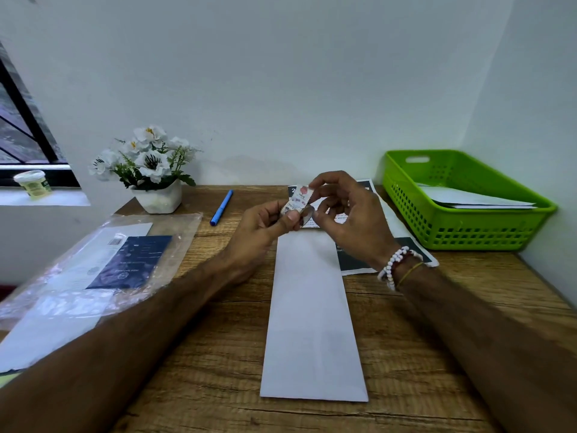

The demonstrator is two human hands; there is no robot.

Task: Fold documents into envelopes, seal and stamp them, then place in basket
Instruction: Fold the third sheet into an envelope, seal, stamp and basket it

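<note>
Our white envelope (312,323) lies lower centre; above it, left hand (260,228) and right hand (352,214) both pinch the stamp strip (300,197) (perforated edges), so we should tear slowly along one perforation.

Wood-grain table (218,370), matt paper envelope (312,323)

Both bare forearms reach in from the lower corners and converge mid-frame. Left hand (265,226) raised, thumb and curled fingers pinching the lower end of a strip of stamps (299,200). Right hand (349,214) just beside it, back up, fingertips pinching the strip's upper end. Beaded bracelets (394,266) on right wrist.
</note>
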